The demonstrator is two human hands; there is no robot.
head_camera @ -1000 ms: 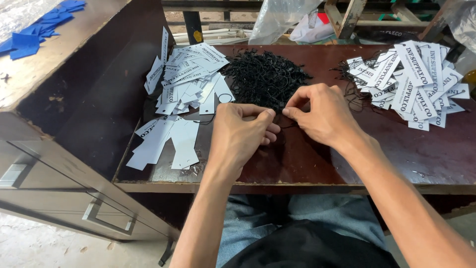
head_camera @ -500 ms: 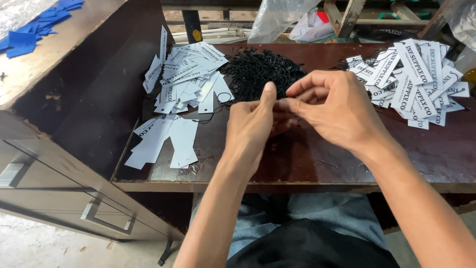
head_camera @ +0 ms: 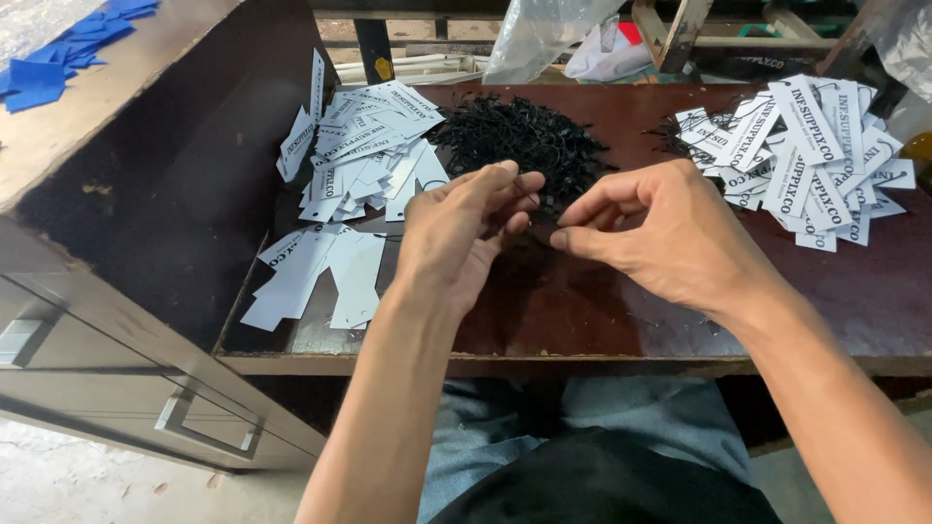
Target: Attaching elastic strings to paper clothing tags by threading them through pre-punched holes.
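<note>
Black strings (head_camera: 519, 146) heaped behind hands; left hand (head_camera: 456, 243), right hand (head_camera: 670, 243) grip pinched, apparently on one string.

Single head-worn view, looking steeply down and forward from the seated person's own eye position. The optical axis meets the dark wooden tabletop (head_camera: 602, 311) slightly ahead of its near edge, which crosses the frame horizontally below centre. Both forearms enter from the bottom edge, so that the left hand (head_camera: 456, 243) and right hand (head_camera: 670, 238) sit near centre at close range. The person's lap fills the bottom of the frame, directly beneath the lens. The far field reaches wooden frames beyond the table at the top edge; a cabinet (head_camera: 126, 320) with drawer handles occupies the left margin. No second view is available for overlap.
</note>
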